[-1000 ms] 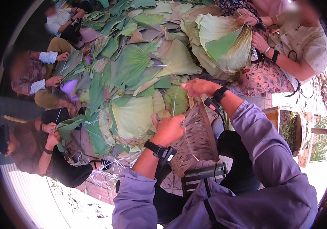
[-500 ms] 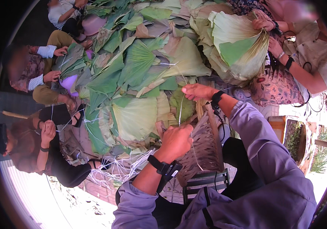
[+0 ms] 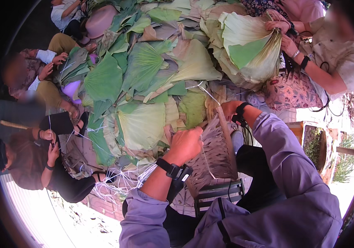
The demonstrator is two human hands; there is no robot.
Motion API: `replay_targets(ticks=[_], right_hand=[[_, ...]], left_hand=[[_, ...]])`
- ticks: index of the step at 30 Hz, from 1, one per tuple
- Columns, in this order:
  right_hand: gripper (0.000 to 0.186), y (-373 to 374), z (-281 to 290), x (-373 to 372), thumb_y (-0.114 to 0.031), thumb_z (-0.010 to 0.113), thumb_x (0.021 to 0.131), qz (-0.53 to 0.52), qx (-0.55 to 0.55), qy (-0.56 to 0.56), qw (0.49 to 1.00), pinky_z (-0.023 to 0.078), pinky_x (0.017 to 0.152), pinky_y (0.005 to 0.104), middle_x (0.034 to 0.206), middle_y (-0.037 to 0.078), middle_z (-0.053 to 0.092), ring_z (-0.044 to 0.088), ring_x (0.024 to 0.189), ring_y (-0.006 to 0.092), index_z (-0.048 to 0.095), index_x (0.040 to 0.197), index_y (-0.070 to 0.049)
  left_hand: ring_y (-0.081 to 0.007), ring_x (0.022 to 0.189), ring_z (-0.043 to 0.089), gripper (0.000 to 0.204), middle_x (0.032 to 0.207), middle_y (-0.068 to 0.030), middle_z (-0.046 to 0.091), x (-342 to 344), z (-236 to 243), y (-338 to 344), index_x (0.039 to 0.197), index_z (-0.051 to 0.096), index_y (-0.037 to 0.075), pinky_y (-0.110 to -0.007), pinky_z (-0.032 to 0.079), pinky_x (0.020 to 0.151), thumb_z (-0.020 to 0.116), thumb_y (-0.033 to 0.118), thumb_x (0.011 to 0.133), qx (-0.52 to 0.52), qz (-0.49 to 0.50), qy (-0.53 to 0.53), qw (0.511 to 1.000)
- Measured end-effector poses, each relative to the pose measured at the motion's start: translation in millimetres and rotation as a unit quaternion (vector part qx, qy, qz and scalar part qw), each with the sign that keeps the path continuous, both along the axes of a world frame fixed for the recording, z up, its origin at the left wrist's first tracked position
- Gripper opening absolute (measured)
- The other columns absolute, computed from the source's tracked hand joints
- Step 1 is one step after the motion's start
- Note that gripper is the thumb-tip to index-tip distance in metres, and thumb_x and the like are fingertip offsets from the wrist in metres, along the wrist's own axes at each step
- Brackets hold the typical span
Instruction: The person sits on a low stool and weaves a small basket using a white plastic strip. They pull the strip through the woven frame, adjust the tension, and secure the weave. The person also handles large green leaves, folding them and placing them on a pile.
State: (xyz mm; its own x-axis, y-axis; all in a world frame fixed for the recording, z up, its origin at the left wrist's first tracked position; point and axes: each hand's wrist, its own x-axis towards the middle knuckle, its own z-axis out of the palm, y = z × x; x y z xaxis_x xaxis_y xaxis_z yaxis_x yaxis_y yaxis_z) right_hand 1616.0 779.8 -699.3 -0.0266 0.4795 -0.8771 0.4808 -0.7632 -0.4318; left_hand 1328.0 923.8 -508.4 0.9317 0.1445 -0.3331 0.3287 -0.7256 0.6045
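Observation:
My left hand (image 3: 185, 144) is closed in a fist over the near left side of a brown bundle of layered dry leaves (image 3: 214, 155). A thin tail of pale string hangs from it down the bundle's face. My right hand (image 3: 229, 108) is at the bundle's far upper corner, its fingers curled and partly hidden. White string (image 3: 210, 94) runs from there up and left, bending over the leaves beyond. Beneath the bundle is a dark slatted stool (image 3: 220, 193). Large green and tan leaves (image 3: 141, 126) lie piled just beyond my left hand.
At right a person holds a big fan of pale leaves (image 3: 243, 45). Several people sit along the left side; one handles thin string. A tangle of white string (image 3: 123, 184) lies on the paving left of my left wrist. A wooden box (image 3: 317, 144) stands at right.
My right hand has moved right and down to the bundle's far corner, and the string that stretched upright between my hands now slants toward it. My left hand has stayed nearly in place.

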Motion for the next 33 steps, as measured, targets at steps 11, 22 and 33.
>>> replay_targets(ticks=[11,22,33], right_hand=[[0.031,6,125,-30,-0.010,0.063,0.090,0.033,0.060,-0.068,0.995,0.058,0.054,0.0426,0.085,0.020,0.072,0.073,0.067,0.0288,0.066,0.118,0.003],[0.029,-14,318,-101,-0.018,0.065,0.096,-0.050,0.377,-0.242,0.893,0.053,0.065,0.0422,0.076,0.021,0.066,0.069,0.071,0.0341,0.060,0.117,0.002],[0.029,-74,327,-180,-0.009,0.068,0.100,-0.310,0.480,-0.007,0.821,0.051,0.066,0.0266,0.086,0.003,0.065,0.064,0.069,0.0121,0.061,0.127,0.000]], left_hand=[[-0.0398,0.123,0.059,0.054,0.130,-0.0206,0.064,-1,-30,16,0.130,0.063,0.000,-0.046,0.045,0.105,0.078,0.022,0.083,0.065,0.072,-0.076,0.992],[-0.0365,0.128,0.056,0.054,0.135,-0.0173,0.060,-1,-33,49,0.131,0.063,0.001,-0.047,0.045,0.106,0.077,0.025,0.085,0.006,0.206,-0.091,0.974],[-0.0375,0.122,0.060,0.046,0.130,-0.0172,0.063,-10,-42,78,0.124,0.066,0.003,-0.047,0.049,0.102,0.075,0.029,0.088,0.007,0.289,-0.088,0.953]])
